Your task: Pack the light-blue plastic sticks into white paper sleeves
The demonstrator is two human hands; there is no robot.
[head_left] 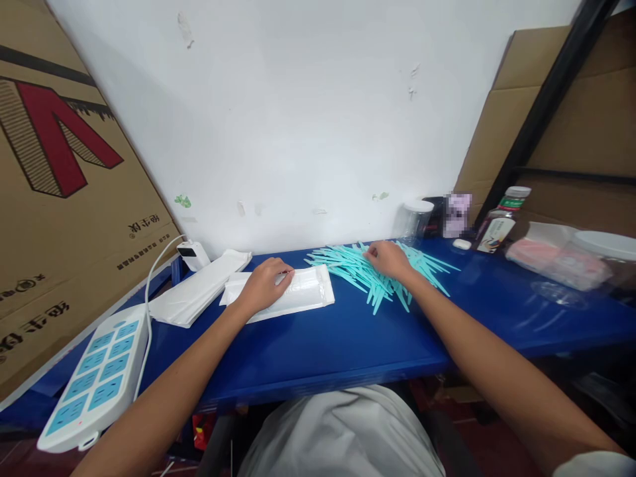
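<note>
My left hand (269, 283) lies over a white plastic packet (311, 289), its fingers curled in and the thumb brought up against them. Whatever sits in that pinch, if anything, is too small to make out. To the right, a loose heap of flat turquoise sticks (348, 264) with tapered ends spreads across the blue table (318, 351). At the back of this heap is my right hand (389, 260), fingers bent together and touching the sticks. Its fingertips are partly hidden, so a stick between them cannot be confirmed. More white packets (199, 291) lie stacked left of my left hand.
A white power strip (94, 377) and its cable lie at the left, near a small white device (193, 256). Along the right stand a clear jar (415, 222), a dark drink bottle (497, 225) and a pink-filled bag (556, 258). Large cardboard (64, 218) leans at the left.
</note>
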